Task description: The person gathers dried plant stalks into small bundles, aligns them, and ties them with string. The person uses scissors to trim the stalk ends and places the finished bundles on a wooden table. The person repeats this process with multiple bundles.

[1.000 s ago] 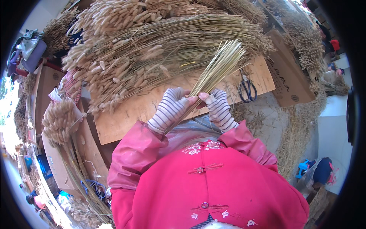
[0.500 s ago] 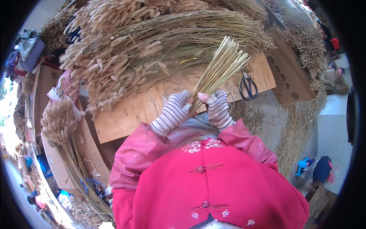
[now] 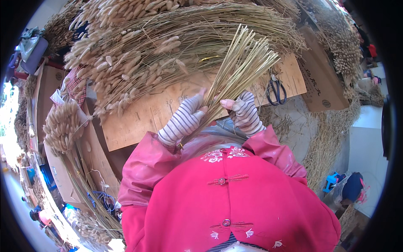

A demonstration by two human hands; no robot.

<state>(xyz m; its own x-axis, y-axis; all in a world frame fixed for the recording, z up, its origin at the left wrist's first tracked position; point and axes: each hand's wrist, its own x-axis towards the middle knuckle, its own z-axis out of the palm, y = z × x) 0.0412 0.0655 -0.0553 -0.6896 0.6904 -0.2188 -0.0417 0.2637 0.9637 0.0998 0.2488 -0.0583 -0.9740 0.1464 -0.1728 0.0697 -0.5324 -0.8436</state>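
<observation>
A bundle of dried grass stems (image 3: pixel 239 69) stands tilted up and to the right between my hands, its pale cut ends fanned out at the top. My left hand (image 3: pixel 187 115), in a striped fingerless glove, is closed round the lower left side of the bundle. My right hand (image 3: pixel 242 111), gloved alike, pinches stems on the bundle's right side. The lower part of the bundle runs down behind my left hand and is partly hidden. Beyond my hands lies a large heap of dried bunny-tail grass (image 3: pixel 138 67), its fluffy heads to the left and its stems to the right.
Dark-handled scissors (image 3: pixel 276 90) rest at the right end of the wooden board (image 3: pixel 126 132). Cardboard boxes stand on both sides, one box (image 3: pixel 323 80) at the right. A tied bunch of fluffy grass (image 3: pixel 63 128) leans at the left. Loose straw (image 3: pixel 327 147) litters the right side.
My hands have moved slightly apart, the left one leftward and the right one rightward. The stems have risen and split into two looser clumps with a gap at the top.
</observation>
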